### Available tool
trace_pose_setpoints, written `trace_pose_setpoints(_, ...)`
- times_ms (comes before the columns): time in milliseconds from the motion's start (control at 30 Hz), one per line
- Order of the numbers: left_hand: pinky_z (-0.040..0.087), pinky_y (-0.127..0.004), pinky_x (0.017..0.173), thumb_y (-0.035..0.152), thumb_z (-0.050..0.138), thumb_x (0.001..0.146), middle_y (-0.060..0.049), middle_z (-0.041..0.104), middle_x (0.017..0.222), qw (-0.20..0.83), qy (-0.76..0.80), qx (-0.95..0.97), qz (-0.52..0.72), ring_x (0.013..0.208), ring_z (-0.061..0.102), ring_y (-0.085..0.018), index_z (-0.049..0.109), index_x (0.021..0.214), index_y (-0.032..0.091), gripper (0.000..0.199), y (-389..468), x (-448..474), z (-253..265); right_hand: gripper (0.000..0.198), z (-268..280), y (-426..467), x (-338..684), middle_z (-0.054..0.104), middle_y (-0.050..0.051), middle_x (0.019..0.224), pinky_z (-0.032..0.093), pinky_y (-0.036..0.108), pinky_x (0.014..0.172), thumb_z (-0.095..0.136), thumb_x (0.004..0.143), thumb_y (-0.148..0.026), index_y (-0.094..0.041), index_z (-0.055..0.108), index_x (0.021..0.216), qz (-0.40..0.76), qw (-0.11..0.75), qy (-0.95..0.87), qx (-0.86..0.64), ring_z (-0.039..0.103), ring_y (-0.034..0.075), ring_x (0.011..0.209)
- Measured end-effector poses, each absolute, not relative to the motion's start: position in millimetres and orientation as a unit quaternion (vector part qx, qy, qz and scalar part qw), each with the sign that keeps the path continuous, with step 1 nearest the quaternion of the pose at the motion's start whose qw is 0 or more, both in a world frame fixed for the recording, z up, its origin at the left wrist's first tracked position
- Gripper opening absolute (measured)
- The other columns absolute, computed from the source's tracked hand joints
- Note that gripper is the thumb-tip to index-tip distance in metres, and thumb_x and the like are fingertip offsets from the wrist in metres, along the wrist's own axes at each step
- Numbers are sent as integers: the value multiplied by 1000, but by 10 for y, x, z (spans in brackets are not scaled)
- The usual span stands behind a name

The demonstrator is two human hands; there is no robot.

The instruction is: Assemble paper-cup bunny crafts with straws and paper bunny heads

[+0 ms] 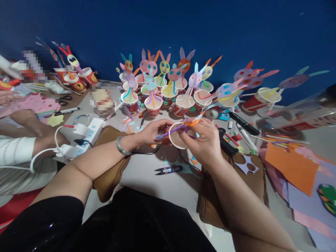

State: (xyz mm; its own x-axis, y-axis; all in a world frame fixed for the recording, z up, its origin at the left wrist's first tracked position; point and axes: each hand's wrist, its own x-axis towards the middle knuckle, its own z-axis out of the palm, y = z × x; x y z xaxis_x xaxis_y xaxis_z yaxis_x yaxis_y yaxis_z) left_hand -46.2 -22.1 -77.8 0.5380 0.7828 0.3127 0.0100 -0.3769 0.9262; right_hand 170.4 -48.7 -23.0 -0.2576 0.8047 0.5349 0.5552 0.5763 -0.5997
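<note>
In the middle of the view a red paper cup (175, 140) is tilted, its white rim turned toward me. My left hand (153, 132) is closed around the cup's outer side. At the mouth of the cup my right hand (204, 138) pinches a purple paper strip (172, 131), which lies across the rim with one end beyond the left side. An orange paper piece (193, 121) shows by my right fingertips; its exact join to the strip is hidden. Just below the cup, thread snips (169, 170) lie on the table.
Several cups with paper rabbit figures (153, 105) stand along the blue wall. A power strip (90, 131) and a co-worker's arm (44, 140) are at left. A glue gun (227, 142), markers (244, 123) and orange paper (291, 166) lie at right.
</note>
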Motion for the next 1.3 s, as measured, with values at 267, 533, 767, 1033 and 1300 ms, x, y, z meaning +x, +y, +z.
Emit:
trace_pose_setpoints(267,59,-31,82,48,95,64,-12,78,111,488,267,724,408,95,75,-22,72,116,15,65,-224,-449,-779,10,-220,-495,1697,82,5,95,53,49,97,70,86,-30,-25,79,85,163,434,-776,-429,75,28,98)
trace_pose_setpoints(533,59,-33,85,48,97,62,-13,77,115,495,273,714,414,100,75,-24,70,118,16,69,-213,-450,-808,10,-233,-483,1695,81,4,89,53,50,97,69,86,-29,-26,77,80,152,441,-772,-431,75,27,93)
trace_pose_setpoints(767,59,-32,86,46,97,62,-12,77,114,497,291,703,417,98,74,-22,72,116,15,68,-227,-437,-827,10,-270,-470,1686,80,4,93,52,49,97,69,85,-25,-27,78,83,154,415,-786,-432,74,27,95)
trace_pose_setpoints(1033,57,-34,92,44,99,58,-12,77,115,528,323,670,410,98,72,-21,73,117,14,71,-252,-413,-873,12,-277,-476,1687,78,4,89,49,46,94,66,85,-23,-25,78,84,152,395,-798,-429,70,25,89)
trace_pose_setpoints(1300,59,-31,87,43,100,57,-12,77,112,539,327,651,422,93,72,-18,74,115,14,69,-248,-395,-875,11,-288,-456,1681,74,3,82,49,41,87,68,86,-29,-24,73,77,168,405,-779,-449,67,23,81)
